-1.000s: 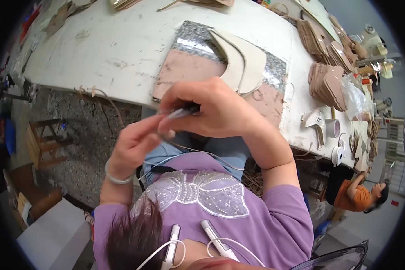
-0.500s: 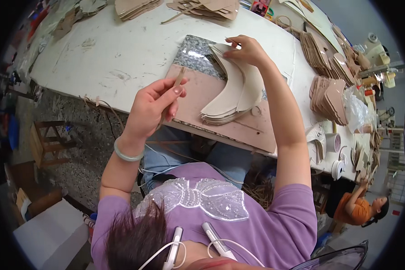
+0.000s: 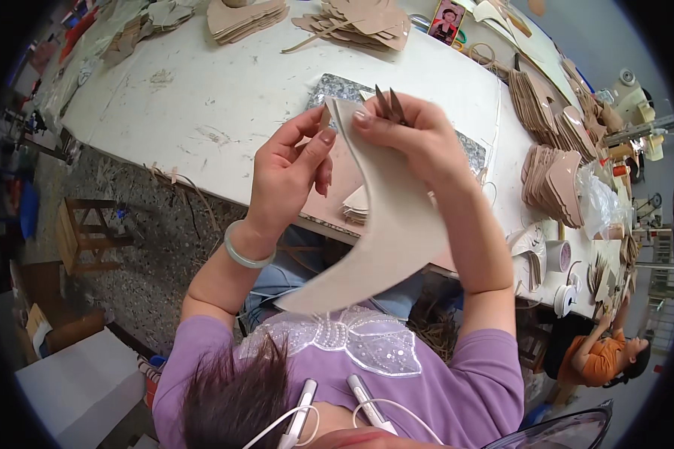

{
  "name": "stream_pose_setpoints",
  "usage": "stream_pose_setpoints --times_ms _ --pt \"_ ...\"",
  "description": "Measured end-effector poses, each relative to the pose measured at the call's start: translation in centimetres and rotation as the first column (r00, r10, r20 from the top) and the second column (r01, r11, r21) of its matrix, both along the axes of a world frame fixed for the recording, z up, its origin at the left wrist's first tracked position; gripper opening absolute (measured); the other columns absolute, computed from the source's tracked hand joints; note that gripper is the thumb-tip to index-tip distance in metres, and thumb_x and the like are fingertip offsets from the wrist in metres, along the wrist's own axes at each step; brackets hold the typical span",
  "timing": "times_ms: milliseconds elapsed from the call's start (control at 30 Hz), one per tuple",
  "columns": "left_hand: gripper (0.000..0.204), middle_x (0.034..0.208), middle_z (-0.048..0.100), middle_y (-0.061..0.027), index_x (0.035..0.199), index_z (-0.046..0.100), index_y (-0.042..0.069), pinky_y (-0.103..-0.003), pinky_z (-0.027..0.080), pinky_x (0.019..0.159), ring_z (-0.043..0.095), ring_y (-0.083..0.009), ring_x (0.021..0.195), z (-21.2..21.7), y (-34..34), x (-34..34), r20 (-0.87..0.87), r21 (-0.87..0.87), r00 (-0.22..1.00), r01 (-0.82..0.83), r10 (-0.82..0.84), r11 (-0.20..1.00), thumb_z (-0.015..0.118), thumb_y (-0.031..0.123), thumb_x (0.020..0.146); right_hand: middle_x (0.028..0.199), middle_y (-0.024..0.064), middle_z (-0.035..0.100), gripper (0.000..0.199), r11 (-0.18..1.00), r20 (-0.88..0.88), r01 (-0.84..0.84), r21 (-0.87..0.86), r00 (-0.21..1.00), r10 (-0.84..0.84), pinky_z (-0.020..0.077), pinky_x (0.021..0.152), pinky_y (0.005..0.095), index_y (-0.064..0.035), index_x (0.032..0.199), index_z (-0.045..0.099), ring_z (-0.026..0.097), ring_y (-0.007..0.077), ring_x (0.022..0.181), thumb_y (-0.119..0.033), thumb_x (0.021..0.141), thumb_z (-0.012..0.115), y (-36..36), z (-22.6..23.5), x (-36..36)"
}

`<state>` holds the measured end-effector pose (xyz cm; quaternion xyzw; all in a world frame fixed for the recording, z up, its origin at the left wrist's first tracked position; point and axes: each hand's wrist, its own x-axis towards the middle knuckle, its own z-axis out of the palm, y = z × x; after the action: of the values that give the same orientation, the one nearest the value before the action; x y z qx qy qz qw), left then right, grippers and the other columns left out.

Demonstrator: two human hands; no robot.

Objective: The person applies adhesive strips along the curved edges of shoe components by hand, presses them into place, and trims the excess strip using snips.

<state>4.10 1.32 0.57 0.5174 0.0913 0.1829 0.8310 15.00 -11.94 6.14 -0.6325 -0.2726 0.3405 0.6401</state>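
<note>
Currently, left fingers pinch one strip while right fingers grip one curved piece and one pair of scissors

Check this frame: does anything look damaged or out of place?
The white tabletop has dark scuffs on its left part, and the tan pieces at top centre lie splayed, unlike the neater stack beside them.

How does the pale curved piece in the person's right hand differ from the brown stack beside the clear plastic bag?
The curved piece is pale cream; the brown stack is pinkish brown. The curved piece is held up in the right hand, while the brown stack rests on the table. Both look like flat, cut sheet material.
</note>
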Motion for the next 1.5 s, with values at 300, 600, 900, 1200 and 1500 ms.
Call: stream_pose_setpoints --times_ms 300,600,900,1200,1500 --pt "0.033 0.091 0.056 -0.0046 0.12 0.049 -0.003 -0.019 0.042 0.044 0.05 -0.0053 0.054 -0.1 -0.3 -0.6 0.04 0.141 0.995 -0.094 0.089 0.985 0.055 0.012 0.09 0.074 0.0018 0.061 0.013 0.968 -0.234 0.235 0.092 0.95 -0.208 0.0434 0.055 0.02 -0.0037 0.088 0.062 0.057 0.0065 0.062 -0.016 0.083 0.063 1.0 -2.1 -3.1" --pt "0.031 0.088 0.056 -0.0038 0.121 0.05 0.0 -0.019 0.043 0.048 0.051 -0.0055 0.056 -0.5 -0.1 -1.3 0.077 0.251 0.995 -0.075 0.057 0.965 0.052 0.008 0.091 0.073 0.0027 0.061 0.014 0.975 -0.186 0.222 0.028 0.959 -0.213 0.0445 0.054 0.0208 -0.003 0.085 0.061 0.057 0.0073 0.062 -0.017 0.082 0.063 1.1 -2.1 -3.4" --pt "0.032 0.089 0.054 -0.0056 0.12 0.051 -0.002 -0.019 0.047 0.052 0.054 -0.008 0.061 -1.0 -0.2 -1.3 0.197 0.487 0.98 -0.105 0.008 0.867 0.051 -0.002 0.088 0.077 0.0061 0.064 0.017 0.973 -0.201 0.232 0.004 0.953 -0.226 0.0472 0.058 0.0216 -0.001 0.088 0.064 0.06 0.0099 0.065 -0.016 0.08 0.064 0.5 -2.7 -3.3" --pt "0.053 0.093 0.054 -0.0079 0.125 0.044 -0.008 -0.021 0.044 0.049 0.052 -0.0098 0.059 -3.1 0.3 -1.6 0.236 0.261 0.953 0.126 -0.189 0.957 0.054 0.031 0.09 0.077 0.0051 0.063 0.017 0.971 -0.31 0.239 -0.019 0.922 -0.233 0.0475 0.058 0.0216 -0.0012 0.088 0.064 0.06 0.0093 0.065 -0.016 0.08 0.066 -0.5 -3.1 -3.3" --pt "0.041 0.077 0.058 -0.0043 0.117 0.055 -0.002 -0.018 0.036 0.045 0.046 -0.0058 0.053 -5.3 -1.5 -2.3 0.243 0.293 0.964 -0.18 0.109 0.939 0.056 0.029 0.089 0.074 0.0031 0.062 0.017 0.949 -0.425 0.315 -0.017 0.857 -0.292 0.0444 0.053 0.0196 -0.0026 0.086 0.062 0.057 0.007 0.06 -0.019 0.081 0.066 -0.8 -3.2 -4.2"
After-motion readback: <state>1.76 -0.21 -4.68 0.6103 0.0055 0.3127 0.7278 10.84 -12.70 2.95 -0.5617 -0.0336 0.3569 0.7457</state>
